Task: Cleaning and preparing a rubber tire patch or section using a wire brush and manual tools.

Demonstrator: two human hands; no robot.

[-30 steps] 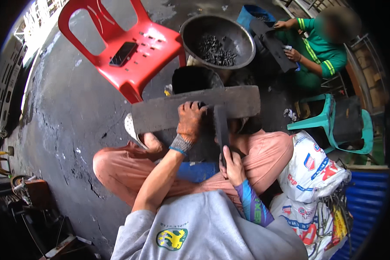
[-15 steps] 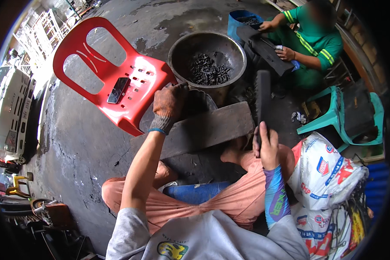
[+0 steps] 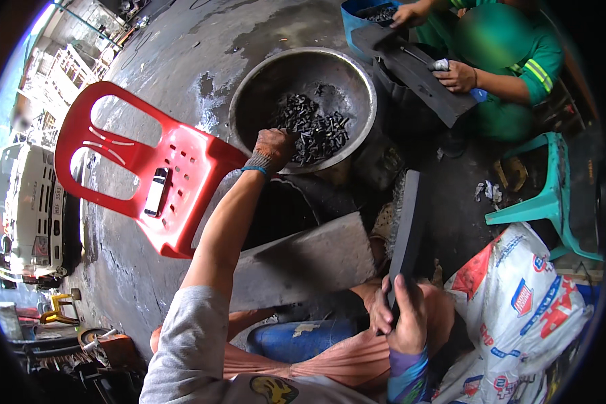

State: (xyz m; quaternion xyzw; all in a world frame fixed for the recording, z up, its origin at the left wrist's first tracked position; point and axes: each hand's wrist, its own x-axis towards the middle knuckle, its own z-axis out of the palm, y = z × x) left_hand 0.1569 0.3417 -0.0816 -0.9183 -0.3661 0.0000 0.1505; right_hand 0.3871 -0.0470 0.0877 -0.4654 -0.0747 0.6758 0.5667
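My left hand, in a worn orange-and-grey glove, reaches over the near-left rim of a wide metal basin. Its fingers are curled at the edge of a heap of small dark rod-like pieces; whether any are in its grip is hidden. My right hand, ungloved, is wrapped round the lower end of a long dark brush, held upright with bristles along its left side. Between my arms a thick grey wooden board lies slanted across the mouth of a dark container.
A red plastic chair with a phone on it stands left. Across from me a co-worker handles a dark board beside a blue bucket. A green stool and white sacks are at right.
My left hand has moved forward from above the board and dark container to the pieces in the basin. The brush in my right hand has come down and nearer to me.
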